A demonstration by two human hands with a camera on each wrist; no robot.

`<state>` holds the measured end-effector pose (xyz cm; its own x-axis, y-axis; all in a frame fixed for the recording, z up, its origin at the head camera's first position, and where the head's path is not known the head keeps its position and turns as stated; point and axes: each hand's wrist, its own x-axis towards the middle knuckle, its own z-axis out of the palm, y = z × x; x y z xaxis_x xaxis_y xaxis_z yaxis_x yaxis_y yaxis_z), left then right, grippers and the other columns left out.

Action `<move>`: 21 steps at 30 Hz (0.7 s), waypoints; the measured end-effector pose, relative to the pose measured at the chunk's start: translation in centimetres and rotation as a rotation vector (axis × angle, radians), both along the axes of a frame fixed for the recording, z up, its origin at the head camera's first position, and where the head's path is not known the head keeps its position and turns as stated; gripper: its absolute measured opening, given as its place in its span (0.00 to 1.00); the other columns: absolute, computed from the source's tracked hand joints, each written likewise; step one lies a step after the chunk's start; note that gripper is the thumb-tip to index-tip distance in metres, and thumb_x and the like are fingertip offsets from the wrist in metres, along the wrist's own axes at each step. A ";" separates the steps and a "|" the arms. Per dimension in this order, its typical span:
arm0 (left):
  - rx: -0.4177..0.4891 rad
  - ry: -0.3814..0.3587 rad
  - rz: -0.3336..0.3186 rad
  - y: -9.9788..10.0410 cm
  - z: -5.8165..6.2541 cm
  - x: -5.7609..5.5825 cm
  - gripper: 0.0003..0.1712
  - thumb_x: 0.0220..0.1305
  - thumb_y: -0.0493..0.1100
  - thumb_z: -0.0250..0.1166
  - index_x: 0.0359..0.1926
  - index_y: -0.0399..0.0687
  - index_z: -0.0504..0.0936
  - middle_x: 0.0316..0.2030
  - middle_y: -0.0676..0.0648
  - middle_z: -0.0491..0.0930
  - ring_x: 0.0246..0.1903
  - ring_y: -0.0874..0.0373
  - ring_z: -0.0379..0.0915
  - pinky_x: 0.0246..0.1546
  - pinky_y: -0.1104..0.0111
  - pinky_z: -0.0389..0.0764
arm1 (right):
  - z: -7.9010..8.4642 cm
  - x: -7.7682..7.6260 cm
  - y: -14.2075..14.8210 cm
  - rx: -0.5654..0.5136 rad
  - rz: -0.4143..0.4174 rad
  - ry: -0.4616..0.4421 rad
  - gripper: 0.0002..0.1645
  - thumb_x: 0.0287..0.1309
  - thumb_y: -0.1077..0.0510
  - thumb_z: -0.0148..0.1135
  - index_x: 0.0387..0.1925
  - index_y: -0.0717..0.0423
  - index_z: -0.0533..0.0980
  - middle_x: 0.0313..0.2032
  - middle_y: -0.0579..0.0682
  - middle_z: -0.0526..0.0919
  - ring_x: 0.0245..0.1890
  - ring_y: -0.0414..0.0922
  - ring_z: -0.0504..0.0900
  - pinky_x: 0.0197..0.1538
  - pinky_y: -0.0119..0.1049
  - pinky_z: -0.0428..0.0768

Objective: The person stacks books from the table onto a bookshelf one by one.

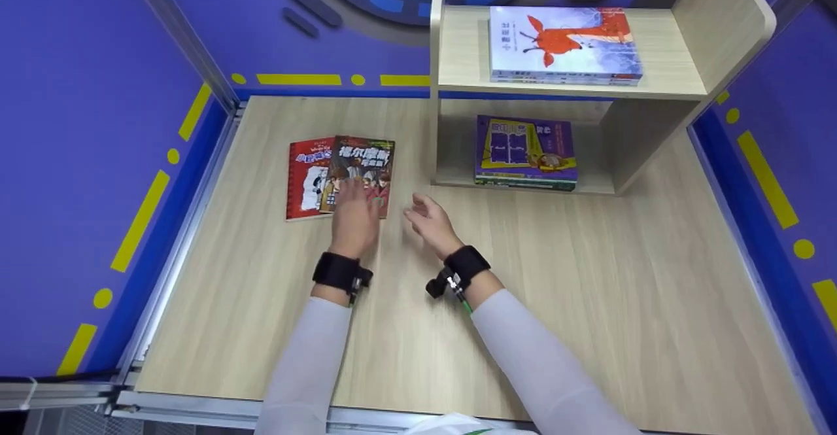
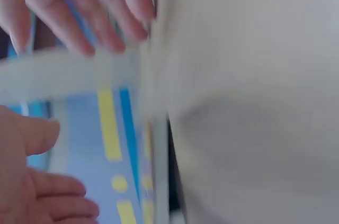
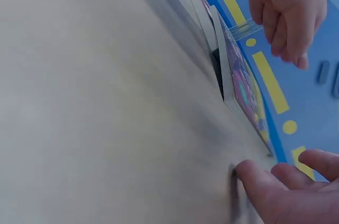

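On the table, a red book (image 1: 305, 186) lies partly under a dark comic-style book (image 1: 361, 160) with figures on its cover. My left hand (image 1: 354, 222) overlaps the dark book's near edge in the head view. From the right wrist view, that left hand (image 3: 288, 12) appears raised above the books, its fingers extended and holding nothing. My right hand (image 1: 433, 226) is just right of the dark book (image 3: 241, 78), fingers loosely bent toward the left, nothing in them. The left wrist view catches the right hand (image 2: 85, 7) at the top and the left hand (image 2: 42, 181) below.
A two-level wooden shelf (image 1: 451, 52) stands at the back right. White books with a red giraffe cover (image 1: 565, 42) lie stacked on its upper board. Lower down is a stack topped by a purple book (image 1: 526, 150). Blue panels (image 1: 91, 134) enclose the table (image 1: 588, 304).
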<state>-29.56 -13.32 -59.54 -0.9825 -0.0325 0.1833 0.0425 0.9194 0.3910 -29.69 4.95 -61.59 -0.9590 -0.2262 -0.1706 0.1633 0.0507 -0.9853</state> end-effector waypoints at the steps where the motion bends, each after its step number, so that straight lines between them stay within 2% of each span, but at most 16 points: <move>1: 0.011 0.008 0.035 -0.6 -0.1 -0.6 0.38 0.79 0.49 0.61 0.73 0.21 0.66 0.74 0.20 0.63 0.79 0.28 0.56 0.82 0.44 0.57 | -0.1 -0.4 -0.4 -0.032 0.000 -0.035 0.38 0.77 0.57 0.58 0.80 0.66 0.59 0.78 0.66 0.64 0.78 0.61 0.66 0.76 0.54 0.73; 3: -0.013 -0.003 0.087 -1.5 -0.3 -1.7 0.41 0.79 0.51 0.61 0.73 0.18 0.64 0.73 0.19 0.64 0.79 0.28 0.56 0.83 0.45 0.55 | -0.2 -1.2 -1.2 -0.083 -0.023 -0.079 0.39 0.77 0.57 0.57 0.80 0.68 0.57 0.78 0.68 0.63 0.78 0.61 0.66 0.76 0.54 0.74; 6: -0.064 -0.066 0.122 -2.5 -0.9 -3.1 0.43 0.80 0.52 0.59 0.73 0.16 0.61 0.72 0.19 0.66 0.78 0.30 0.59 0.83 0.45 0.54 | -0.6 -1.9 -2.6 -0.117 -0.058 -0.099 0.40 0.75 0.59 0.58 0.80 0.70 0.57 0.78 0.69 0.64 0.78 0.62 0.67 0.76 0.53 0.74; 9: -0.090 -0.127 0.137 -3.1 -1.4 -3.9 0.34 0.81 0.46 0.56 0.71 0.18 0.66 0.64 0.22 0.76 0.69 0.31 0.71 0.76 0.46 0.67 | -0.9 -1.8 -4.0 -0.142 -0.055 -0.105 0.39 0.72 0.62 0.60 0.78 0.71 0.60 0.76 0.70 0.66 0.76 0.61 0.69 0.75 0.49 0.75; 12: -0.069 -0.158 0.179 -3.6 -1.4 -4.3 0.24 0.79 0.39 0.54 0.64 0.22 0.76 0.55 0.27 0.82 0.57 0.31 0.79 0.62 0.46 0.80 | -1.0 -1.4 -4.9 -0.166 -0.028 -0.100 0.35 0.71 0.64 0.61 0.74 0.72 0.65 0.73 0.69 0.72 0.74 0.60 0.73 0.74 0.46 0.76; 14: -0.021 -0.159 0.229 -4.0 -1.1 -4.5 0.20 0.78 0.38 0.53 0.59 0.25 0.79 0.51 0.28 0.83 0.53 0.32 0.80 0.56 0.45 0.82 | -1.1 -1.2 -5.1 -0.172 -0.024 -0.084 0.33 0.70 0.66 0.62 0.72 0.72 0.67 0.70 0.69 0.75 0.72 0.60 0.75 0.72 0.44 0.78; 17: 0.141 -0.140 0.296 -4.6 -0.6 -4.7 0.21 0.81 0.41 0.51 0.55 0.26 0.81 0.49 0.27 0.84 0.53 0.31 0.81 0.55 0.44 0.82 | -1.0 -1.1 -4.8 -0.157 -0.039 -0.075 0.33 0.69 0.66 0.62 0.72 0.73 0.67 0.68 0.70 0.76 0.70 0.61 0.77 0.69 0.44 0.80; 21: 0.237 -0.158 0.315 -5.3 -0.6 -4.2 0.26 0.85 0.45 0.47 0.54 0.24 0.80 0.48 0.25 0.85 0.53 0.30 0.83 0.56 0.44 0.82 | -0.7 -0.7 -4.0 -0.136 -0.038 -0.120 0.34 0.69 0.65 0.63 0.73 0.73 0.67 0.68 0.70 0.75 0.67 0.58 0.79 0.66 0.43 0.82</move>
